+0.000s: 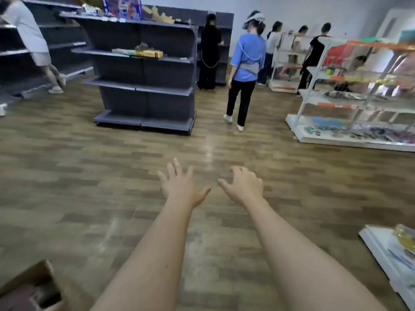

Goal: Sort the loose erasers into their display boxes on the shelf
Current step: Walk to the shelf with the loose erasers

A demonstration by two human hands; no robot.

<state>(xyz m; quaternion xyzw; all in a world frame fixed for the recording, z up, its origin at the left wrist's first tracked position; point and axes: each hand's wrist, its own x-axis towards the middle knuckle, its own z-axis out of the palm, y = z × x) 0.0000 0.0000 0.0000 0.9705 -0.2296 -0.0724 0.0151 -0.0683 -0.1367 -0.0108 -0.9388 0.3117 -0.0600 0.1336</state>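
Two bare hands reaching out over wood-patterned floor (67,167), left hand (182,187) spreading fingers, right hand (243,186) loosely curling, both holding nothing, dark grey metal shelving unit (143,70) standing ahead, no writing legible.

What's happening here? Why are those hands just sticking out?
Nobody is handling anything yet. The person wearing the camera holds both arms out over the wooden floor: the left hand has its fingers spread, the right hand has them loosely curled, and both are empty. No erasers can be made out from here. Ahead stand a dark shelf and a white shelf with goods, where other people are busy.
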